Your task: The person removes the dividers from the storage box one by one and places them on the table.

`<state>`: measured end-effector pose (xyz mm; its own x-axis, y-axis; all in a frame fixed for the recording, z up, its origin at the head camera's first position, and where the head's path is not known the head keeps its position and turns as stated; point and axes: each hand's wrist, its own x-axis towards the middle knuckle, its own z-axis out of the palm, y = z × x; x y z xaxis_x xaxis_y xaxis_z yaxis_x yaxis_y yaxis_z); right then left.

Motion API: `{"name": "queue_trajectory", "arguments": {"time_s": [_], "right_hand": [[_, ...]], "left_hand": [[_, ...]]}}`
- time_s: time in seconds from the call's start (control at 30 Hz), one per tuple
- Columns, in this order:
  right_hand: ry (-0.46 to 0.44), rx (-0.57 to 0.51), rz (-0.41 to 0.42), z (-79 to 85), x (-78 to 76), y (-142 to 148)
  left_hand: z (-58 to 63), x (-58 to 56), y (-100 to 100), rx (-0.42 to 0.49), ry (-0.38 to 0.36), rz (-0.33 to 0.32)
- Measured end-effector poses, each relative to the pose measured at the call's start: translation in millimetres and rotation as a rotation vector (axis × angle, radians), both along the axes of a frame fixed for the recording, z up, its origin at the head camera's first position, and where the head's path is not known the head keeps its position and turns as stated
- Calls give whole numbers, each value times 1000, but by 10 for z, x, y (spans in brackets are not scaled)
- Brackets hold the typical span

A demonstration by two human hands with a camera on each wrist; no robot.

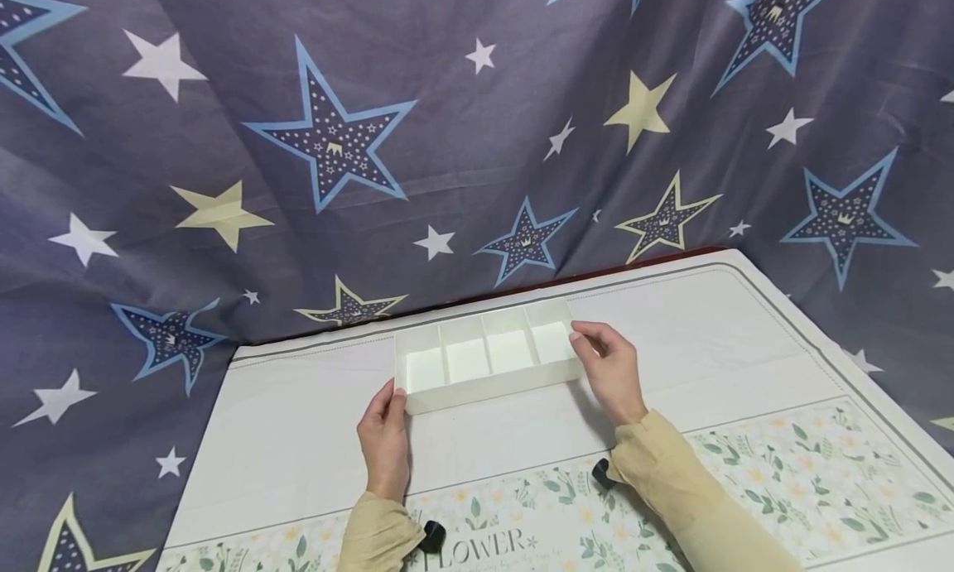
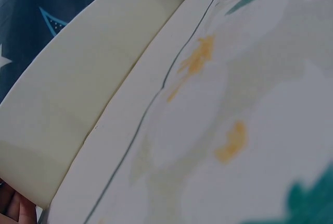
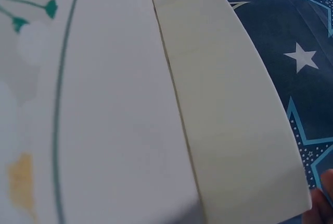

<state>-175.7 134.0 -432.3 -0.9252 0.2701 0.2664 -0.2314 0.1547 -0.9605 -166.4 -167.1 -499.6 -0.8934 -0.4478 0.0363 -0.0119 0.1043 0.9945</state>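
Note:
A white divided box (image 1: 492, 388) with several compartments in a row stands at the back of the table, its open side up. No items show in its compartments. My left hand (image 1: 386, 439) grips its left end, thumb at the front corner. At the opposite end, my right hand (image 1: 613, 372) holds the side wall between thumb and fingers. Both wrist views show the long front wall (image 2: 88, 78) close up, its lower edge along the tabletop. Only a few fingertips (image 3: 316, 211) appear at the corner of the right wrist view.
A white table cover (image 1: 298, 439) with a printed flower band (image 1: 782, 473) lies under the box. Behind the table's far edge hangs a dark curtain (image 1: 447, 158) with stars. Black straps (image 1: 433, 537) show at both wrists, below beige sleeves.

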Motion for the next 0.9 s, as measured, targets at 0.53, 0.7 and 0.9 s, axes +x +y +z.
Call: {"name": "queue_trajectory", "arguments": {"time_s": [0.53, 0.7, 0.9], "right_hand": [[69, 176, 10, -169, -258, -79], [59, 237, -5, -146, -301, -108], [63, 296, 10, -122, -349, -133]], "left_hand": [[14, 17, -6, 12, 17, -16], [19, 19, 0, 13, 21, -20], [-6, 2, -8, 12, 16, -11]]}}
